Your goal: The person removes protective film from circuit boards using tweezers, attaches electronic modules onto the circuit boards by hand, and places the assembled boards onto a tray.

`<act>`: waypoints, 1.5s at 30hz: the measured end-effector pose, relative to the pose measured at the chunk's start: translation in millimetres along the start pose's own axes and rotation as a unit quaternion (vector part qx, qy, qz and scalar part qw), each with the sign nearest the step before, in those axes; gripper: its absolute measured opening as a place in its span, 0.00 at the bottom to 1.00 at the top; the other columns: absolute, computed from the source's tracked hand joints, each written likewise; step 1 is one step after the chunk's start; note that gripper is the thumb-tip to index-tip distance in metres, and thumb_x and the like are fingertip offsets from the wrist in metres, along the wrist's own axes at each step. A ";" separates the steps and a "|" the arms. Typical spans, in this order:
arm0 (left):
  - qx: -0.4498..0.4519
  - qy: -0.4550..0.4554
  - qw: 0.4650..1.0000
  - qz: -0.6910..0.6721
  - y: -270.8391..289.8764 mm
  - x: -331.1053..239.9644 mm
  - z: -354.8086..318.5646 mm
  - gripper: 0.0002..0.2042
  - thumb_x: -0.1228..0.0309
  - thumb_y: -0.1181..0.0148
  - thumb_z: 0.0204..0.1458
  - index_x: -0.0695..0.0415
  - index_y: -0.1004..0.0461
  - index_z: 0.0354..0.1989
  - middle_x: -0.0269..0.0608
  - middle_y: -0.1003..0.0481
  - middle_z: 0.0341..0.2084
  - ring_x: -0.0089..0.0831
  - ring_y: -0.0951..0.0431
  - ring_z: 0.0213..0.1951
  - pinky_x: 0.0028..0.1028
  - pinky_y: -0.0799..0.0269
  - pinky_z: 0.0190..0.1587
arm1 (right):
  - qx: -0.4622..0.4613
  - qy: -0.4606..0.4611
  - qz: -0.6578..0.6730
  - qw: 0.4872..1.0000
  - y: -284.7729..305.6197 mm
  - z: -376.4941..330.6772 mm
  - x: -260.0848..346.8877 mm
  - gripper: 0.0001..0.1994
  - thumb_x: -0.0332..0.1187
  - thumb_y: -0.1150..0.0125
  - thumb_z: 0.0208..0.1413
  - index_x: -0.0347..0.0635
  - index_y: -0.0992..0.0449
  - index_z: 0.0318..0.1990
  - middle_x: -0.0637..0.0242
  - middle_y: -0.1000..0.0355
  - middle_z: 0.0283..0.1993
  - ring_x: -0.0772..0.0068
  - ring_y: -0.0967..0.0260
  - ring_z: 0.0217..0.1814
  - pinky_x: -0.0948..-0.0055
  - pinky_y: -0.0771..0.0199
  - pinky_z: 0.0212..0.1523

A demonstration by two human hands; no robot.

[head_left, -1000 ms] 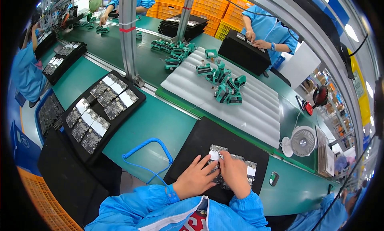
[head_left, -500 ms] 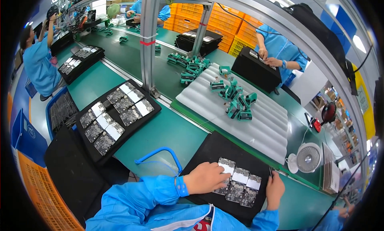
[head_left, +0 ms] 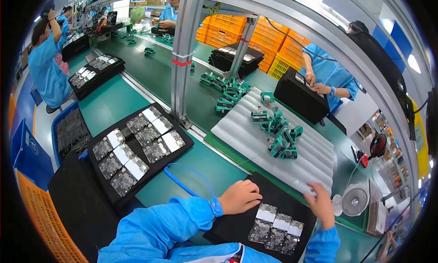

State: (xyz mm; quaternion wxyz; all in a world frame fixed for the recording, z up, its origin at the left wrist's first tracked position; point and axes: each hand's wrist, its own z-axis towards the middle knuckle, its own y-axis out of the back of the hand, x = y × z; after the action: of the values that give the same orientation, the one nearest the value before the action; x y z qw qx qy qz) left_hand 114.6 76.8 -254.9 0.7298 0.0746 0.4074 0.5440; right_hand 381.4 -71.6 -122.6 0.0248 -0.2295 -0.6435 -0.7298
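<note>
A black mat lies on the green bench in front of me. On it rests a row of three circuit boards with white labels. My left hand lies closed on the mat just left of the boards, a blue wrist strap on its wrist. My right hand hovers with fingers spread at the mat's far right edge, beside the white ribbed pad. Neither hand holds anything.
A black tray of several circuit boards sits to my left, with more trays beyond. Green parts lie on the ribbed pad. A small white fan stands at right. Metal posts rise from the bench. Other workers in blue stand around.
My right hand left the boards and moved out to the right, toward the ribbed pad. My left hand stayed beside the boards. The view swung leftward.
</note>
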 end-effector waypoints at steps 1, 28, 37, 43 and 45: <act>-0.016 0.006 1.000 -0.017 -0.4 1.5 -0.6 0.06 0.68 0.35 0.52 0.53 0.20 0.37 0.34 0.27 0.37 0.37 0.27 0.43 0.36 0.31 0.42 | 0.046 0.020 0.041 0.998 1.2 25.3 26.3 0.23 0.35 0.35 0.56 0.42 0.27 0.59 0.54 0.30 0.58 0.51 0.30 0.58 0.56 0.25 0.51; -0.104 0.042 0.991 -0.076 -33.3 9.1 -13.9 0.12 0.69 0.35 0.30 0.64 0.27 0.22 0.54 0.27 0.30 0.54 0.30 0.42 0.46 0.35 0.43 | 0.112 0.324 -0.195 0.919 -174.5 459.7 195.6 0.48 0.45 0.17 0.27 0.57 0.33 0.64 0.58 0.34 0.58 0.40 0.44 0.66 0.49 0.30 0.61; -0.100 0.060 0.991 -0.071 -22.0 0.9 -7.3 0.12 0.66 0.35 0.29 0.63 0.27 0.17 0.50 0.28 0.26 0.50 0.31 0.40 0.44 0.37 0.39 | 0.056 0.452 -0.151 0.877 -198.7 454.0 199.1 0.30 0.34 0.23 0.36 0.57 0.24 0.52 0.64 0.30 0.47 0.53 0.38 0.57 0.59 0.25 0.52; -0.031 0.074 0.992 -0.094 -2.9 0.8 -8.8 0.10 0.66 0.36 0.38 0.59 0.22 0.27 0.48 0.25 0.35 0.49 0.29 0.46 0.44 0.34 0.43 | 0.042 0.474 -0.168 0.863 -203.6 420.4 225.0 0.34 0.23 0.27 0.37 0.61 0.29 0.56 0.64 0.31 0.50 0.53 0.34 0.55 0.60 0.24 0.51; 0.006 0.067 0.995 -0.080 -1.0 2.3 -9.8 0.08 0.69 0.38 0.51 0.58 0.21 0.37 0.40 0.26 0.45 0.37 0.29 0.49 0.36 0.34 0.44 | 0.034 0.534 -0.214 0.817 -203.0 409.5 228.1 0.31 0.22 0.28 0.39 0.62 0.28 0.53 0.64 0.31 0.50 0.54 0.34 0.55 0.60 0.24 0.49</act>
State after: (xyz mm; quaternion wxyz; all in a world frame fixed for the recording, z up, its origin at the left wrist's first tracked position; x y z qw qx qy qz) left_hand 108.9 75.1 -263.0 0.7414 0.0095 0.4631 0.4856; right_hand 234.4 411.5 -200.0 0.2152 0.3406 -0.5867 -0.7025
